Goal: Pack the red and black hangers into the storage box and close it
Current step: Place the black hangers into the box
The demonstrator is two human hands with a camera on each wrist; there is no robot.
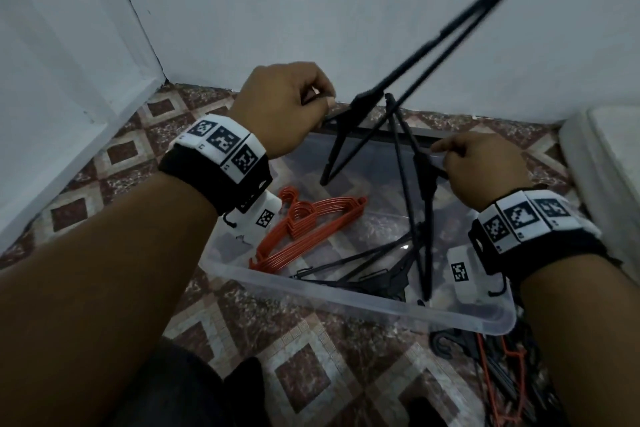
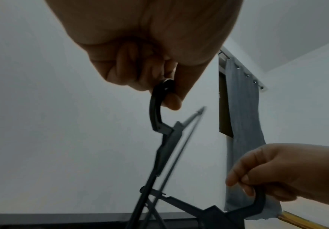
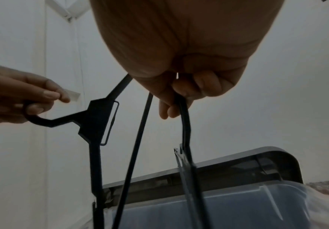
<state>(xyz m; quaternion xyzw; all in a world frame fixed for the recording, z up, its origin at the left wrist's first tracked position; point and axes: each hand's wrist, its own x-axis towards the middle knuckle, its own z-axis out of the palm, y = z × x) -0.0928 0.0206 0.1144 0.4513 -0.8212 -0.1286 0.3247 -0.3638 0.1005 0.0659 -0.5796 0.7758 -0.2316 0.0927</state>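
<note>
Clear glossy plastic storage box (image 1: 311,291), matt black plastic hangers (image 1: 412,191)

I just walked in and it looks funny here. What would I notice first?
Two thin black plastic hangers stick up over the clear plastic storage box on the tiled floor. The left hand grips the hook of one black hanger, which points up along the white wall. The right hand grips the other black hanger. A bright red stack of plastic hangers lies inside the box.

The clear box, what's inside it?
Inside the clear box lie stacked red hangers and some black hangers. Wrists hide both front corners.
</note>
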